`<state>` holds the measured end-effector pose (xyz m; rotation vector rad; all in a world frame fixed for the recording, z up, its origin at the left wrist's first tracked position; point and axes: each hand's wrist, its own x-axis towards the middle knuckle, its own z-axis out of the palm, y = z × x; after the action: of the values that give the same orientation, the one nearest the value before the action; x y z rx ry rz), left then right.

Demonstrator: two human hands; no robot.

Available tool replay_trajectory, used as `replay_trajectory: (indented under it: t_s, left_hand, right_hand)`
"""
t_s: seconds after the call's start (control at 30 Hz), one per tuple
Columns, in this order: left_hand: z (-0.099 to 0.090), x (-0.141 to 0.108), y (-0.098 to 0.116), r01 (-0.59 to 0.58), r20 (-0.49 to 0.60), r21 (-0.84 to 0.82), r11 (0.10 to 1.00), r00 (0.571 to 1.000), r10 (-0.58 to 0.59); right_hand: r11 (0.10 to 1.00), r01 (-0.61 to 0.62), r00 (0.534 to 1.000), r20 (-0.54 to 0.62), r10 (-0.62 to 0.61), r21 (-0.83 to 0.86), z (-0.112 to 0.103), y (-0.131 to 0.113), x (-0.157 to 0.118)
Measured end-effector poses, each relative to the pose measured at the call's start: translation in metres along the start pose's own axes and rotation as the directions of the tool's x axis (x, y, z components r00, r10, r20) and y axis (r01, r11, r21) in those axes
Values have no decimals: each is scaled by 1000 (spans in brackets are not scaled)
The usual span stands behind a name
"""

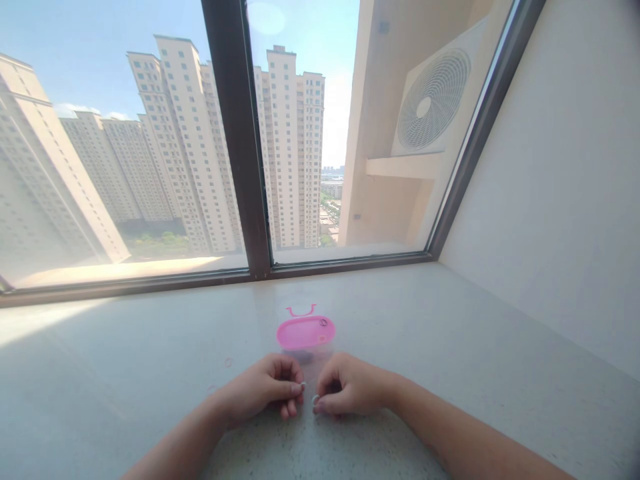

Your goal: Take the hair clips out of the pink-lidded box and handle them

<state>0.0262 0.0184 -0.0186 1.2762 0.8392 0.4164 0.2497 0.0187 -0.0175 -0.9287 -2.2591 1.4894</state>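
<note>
1. A small pale ring (pixel 315 400) sits in the pinch of the right hand (pixel 347 387), at the lower middle of the frame. Only its curved edge shows past the fingertips.
2. The left hand (pixel 263 388) has its fingertips closed together on a second small pale ring (pixel 303 385), of which just a sliver shows. The two hands are apart but just beside each other, with the rings between them.
3. Just beyond the hands, at the centre of the frame, lies a small clear plastic container (pixel 320 348) under a glossy pink oval lid (pixel 300 332). The clear plastic is hard to make out against the stone. A thin pink loop handle (pixel 301 310) rises from its far side, and a tiny ring (pixel 323 322) rests on the lid near its right end.
4. Two faint little rings (pixel 229 362) lie left of the left hand, on a speckled pale stone window sill (pixel 125 373).
5. Past the sill, a dark window frame (pixel 235 133) crosses the upper half of the frame, with sunlit tower blocks (pixel 190 147) outside at upper left.
6. An outdoor air-conditioning unit (pixel 433 100) is mounted outside at upper right, and a pale wall (pixel 545 200) runs down the right side.
</note>
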Motion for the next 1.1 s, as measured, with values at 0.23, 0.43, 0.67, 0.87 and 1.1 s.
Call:
replay_trajectory:
  t_s: [0.23,0.43,0.67,0.87,1.1]
  left_hand:
    - [-1,2,-1,-2,-11,-20,1000,1000,1]
    - [0,0,2,6,-13,-13,1000,1000,-7]
    - [1,-1,2,9,-24,-22,1000,1000,-10]
    - [0,0,1,9,-14,-14,1000,1000,-10]
    - [0,-2,2,11,-12,-5,1000,1000,-11]
  right_hand:
    - [999,-21,1000,4,21,25,0,0,0]
    - [999,-23,1000,9,22,45,1,0,2]
    - [995,-53,999,4,53,80,2,-1,1]
    - [994,-58,998,16,56,95,1,-2,2]
    - [990,-68,998,24,66,124,1,-5,1]
